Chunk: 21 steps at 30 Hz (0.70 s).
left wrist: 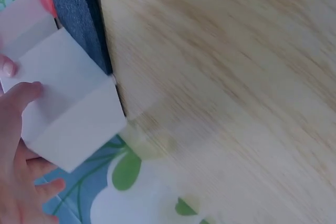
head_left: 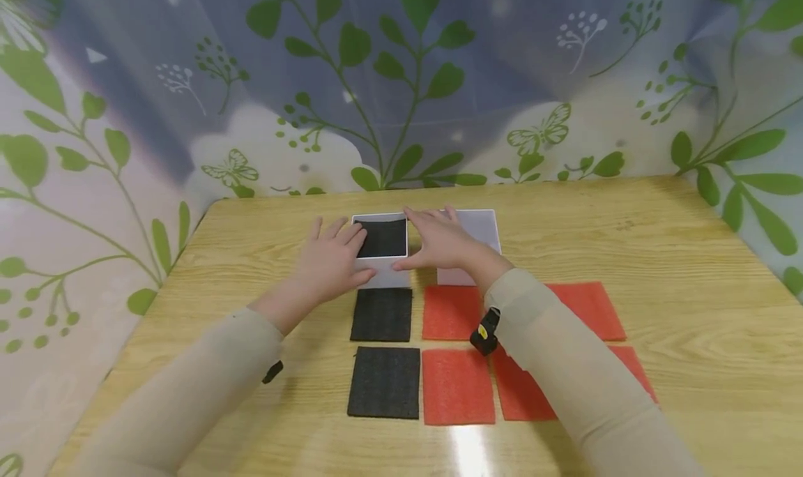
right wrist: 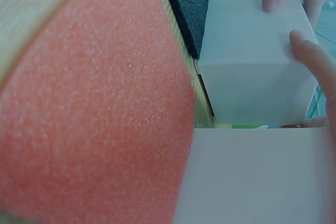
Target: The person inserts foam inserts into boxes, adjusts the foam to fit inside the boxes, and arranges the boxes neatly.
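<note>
A white box (head_left: 384,275) stands on the table with a black foam square (head_left: 385,238) lying inside it. My left hand (head_left: 329,261) holds the box at its left side, its thumb (left wrist: 29,93) on the front face and the other fingers over the rim. From the right, my right hand (head_left: 442,241) grips the same box, the thumb (right wrist: 302,43) on the front face near the corner and the index finger at the back corner. A second white box (head_left: 479,227) stands just to the right, partly hidden behind my right hand.
In front of the boxes lie two black foam squares (head_left: 384,383) in a column. Several red foam squares (head_left: 458,386) lie to their right, some partly covered by my right sleeve (head_left: 564,351). A leaf-patterned curtain (head_left: 477,114) hangs behind the wooden table (head_left: 702,275).
</note>
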{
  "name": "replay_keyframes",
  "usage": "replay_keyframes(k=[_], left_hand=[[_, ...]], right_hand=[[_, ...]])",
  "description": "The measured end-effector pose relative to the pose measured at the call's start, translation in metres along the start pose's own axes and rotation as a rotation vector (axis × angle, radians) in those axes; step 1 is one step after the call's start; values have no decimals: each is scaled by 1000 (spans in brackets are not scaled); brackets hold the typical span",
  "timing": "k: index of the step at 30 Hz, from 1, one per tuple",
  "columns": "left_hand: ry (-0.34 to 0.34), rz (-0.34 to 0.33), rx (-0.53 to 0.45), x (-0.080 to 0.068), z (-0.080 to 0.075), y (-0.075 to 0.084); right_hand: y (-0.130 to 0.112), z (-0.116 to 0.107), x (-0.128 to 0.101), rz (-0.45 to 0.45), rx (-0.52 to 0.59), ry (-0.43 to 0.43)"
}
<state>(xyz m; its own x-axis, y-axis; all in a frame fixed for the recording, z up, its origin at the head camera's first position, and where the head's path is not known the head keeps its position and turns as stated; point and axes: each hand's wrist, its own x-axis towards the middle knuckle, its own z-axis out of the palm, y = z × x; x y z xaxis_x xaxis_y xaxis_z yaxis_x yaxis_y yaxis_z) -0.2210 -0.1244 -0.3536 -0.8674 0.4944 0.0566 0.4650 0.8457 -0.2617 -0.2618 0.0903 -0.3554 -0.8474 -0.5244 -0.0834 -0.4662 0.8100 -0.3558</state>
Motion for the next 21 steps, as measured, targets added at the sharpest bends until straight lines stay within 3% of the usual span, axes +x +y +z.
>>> replay_keyframes(k=[4,14,21], left_hand=[[22,29,63,-6,-1,-5],[31,56,59,-7,-3,-1],[190,119,-3,-17,-11,-2]], right_hand=[[-1,-1,-1,0,-1,-1],[0,3,-1,-11,21,-6],[0,0,-1,-8,8,7]])
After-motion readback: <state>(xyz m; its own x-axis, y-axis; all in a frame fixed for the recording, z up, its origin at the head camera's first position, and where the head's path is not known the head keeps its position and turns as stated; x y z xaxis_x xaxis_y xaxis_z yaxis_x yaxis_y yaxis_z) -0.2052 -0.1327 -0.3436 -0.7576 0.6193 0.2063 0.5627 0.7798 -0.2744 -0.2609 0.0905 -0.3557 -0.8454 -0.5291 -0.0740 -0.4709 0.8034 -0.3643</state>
